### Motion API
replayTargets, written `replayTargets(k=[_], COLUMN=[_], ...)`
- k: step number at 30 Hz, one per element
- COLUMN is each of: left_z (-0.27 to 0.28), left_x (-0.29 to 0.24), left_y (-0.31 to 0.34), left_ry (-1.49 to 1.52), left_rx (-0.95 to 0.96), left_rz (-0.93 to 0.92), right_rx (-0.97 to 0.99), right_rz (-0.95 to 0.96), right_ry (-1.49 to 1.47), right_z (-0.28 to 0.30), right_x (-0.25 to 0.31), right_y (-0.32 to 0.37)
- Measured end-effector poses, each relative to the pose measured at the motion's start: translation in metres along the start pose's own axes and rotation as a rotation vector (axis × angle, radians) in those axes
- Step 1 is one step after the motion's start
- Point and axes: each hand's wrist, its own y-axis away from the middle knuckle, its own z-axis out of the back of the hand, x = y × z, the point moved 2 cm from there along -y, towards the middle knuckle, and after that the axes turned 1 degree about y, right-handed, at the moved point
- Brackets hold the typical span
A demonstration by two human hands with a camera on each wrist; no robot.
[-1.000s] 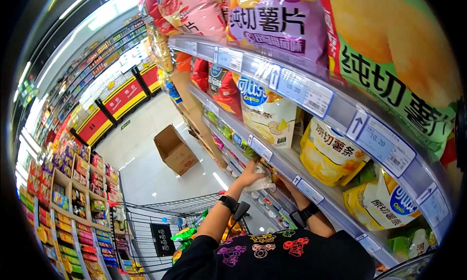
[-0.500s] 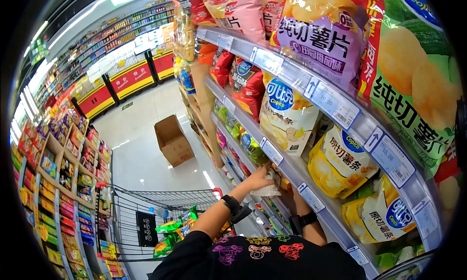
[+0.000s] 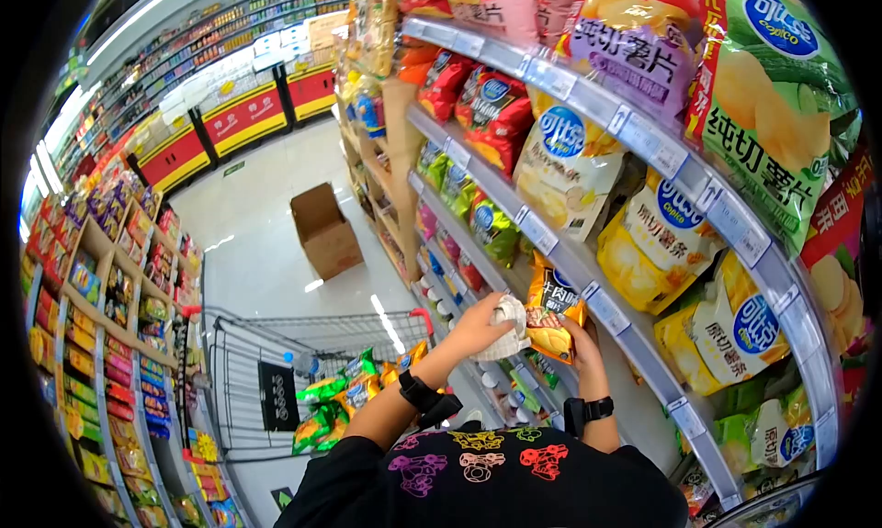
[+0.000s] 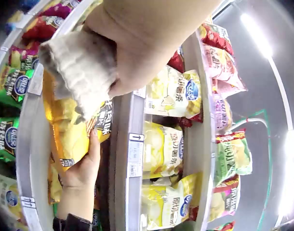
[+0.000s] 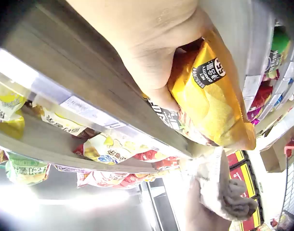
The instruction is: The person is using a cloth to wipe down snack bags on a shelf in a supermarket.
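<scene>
My left hand (image 3: 480, 328) grips a crumpled whitish cloth (image 3: 511, 330), seen large in the left wrist view. An orange-yellow bag of potato chips (image 3: 549, 309) is in my right hand (image 3: 585, 344), with the thumb on its printed front. The cloth is right beside the bag's left edge and overlaps its front in the left wrist view. In the right wrist view, my fingers wrap the side of the bag, and the cloth shows below it. Both hands are just in front of a lower shelf.
Shelves on the right hold several chip bags, including a yellow bag (image 3: 652, 252) and a white bag (image 3: 562, 174). A shopping cart (image 3: 248, 321) with green and orange snack bags stands at left. Behind it lies a cardboard box (image 3: 329, 239) on the floor. Another snack rack (image 3: 119, 335) lines the left side.
Both hands were reaching in at the lower shelf, with the right one largely hidden. The chip bag has come out in front of the shelf in my right hand. The cloth stays in my left.
</scene>
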Motion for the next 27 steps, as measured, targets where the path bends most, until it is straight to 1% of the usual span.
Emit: replayTargets(k=[1, 3, 4, 5, 7, 9, 11, 12, 15, 17, 19, 20, 23, 24, 27], left_z=[0.007, 0.015, 0.022, 0.026, 0.030, 0.026, 0.015, 0.014, 0.005, 0.010, 0.030, 0.038, 0.049, 0.054, 0.066], left_x=[-0.003, -0.002, -0.001, -0.002, 0.001, 0.004, 0.010, 0.013, 0.044, 0.061, 0.056, 0.048, 0.053, 0.050, 0.049], left_y=[0.013, 0.045, 0.058, 0.076, 0.103, 0.133, 0.163, 0.175, 0.209, 0.228, 0.248, 0.256, 0.270, 0.274, 0.282], left_ry=[0.043, 0.140, 0.134, 0.052, -0.019, -0.133, -0.079, -0.059, 0.043, 0.079, 0.175, 0.153, 0.184, 0.157, 0.212], left_rx=[-0.065, -0.217, -0.312, -0.438, -0.555, -0.561, -0.537, -0.521, -0.499, -0.453, -0.387, -0.393, -0.454, -0.535, -0.563], left_rz=[0.011, 0.050, 0.034, 0.027, -0.072, -0.045, 0.047, 0.072, 0.155, 0.272, 0.372, 0.465, 0.455, 0.340, 0.416], right_rx=[0.068, 0.109, 0.128, 0.153, 0.207, 0.263, 0.317, 0.336, 0.392, 0.441, 0.510, 0.529, 0.604, 0.639, 0.678], right_rz=[-0.035, -0.113, -0.123, -0.137, -0.186, -0.220, -0.227, -0.199, -0.174, -0.177, -0.179, -0.200, -0.139, -0.117, -0.126], right_ry=[-0.001, -0.099, -0.080, -0.056, 0.014, 0.030, 0.051, 0.095, 0.196, 0.234, 0.270, 0.208, 0.267, 0.252, 0.222], right_z=[-0.008, -0.020, -0.027, -0.034, -0.041, -0.063, -0.084, -0.090, -0.098, -0.110, -0.125, -0.135, -0.150, -0.157, -0.167], right_x=[0.003, -0.004, -0.010, -0.020, -0.043, -0.049, -0.050, -0.052, -0.063, -0.062, -0.057, -0.054, -0.055, -0.053, -0.052], right_y=[0.014, 0.040, 0.052, 0.062, 0.081, 0.110, 0.138, 0.147, 0.166, 0.181, 0.191, 0.197, 0.198, 0.200, 0.202])
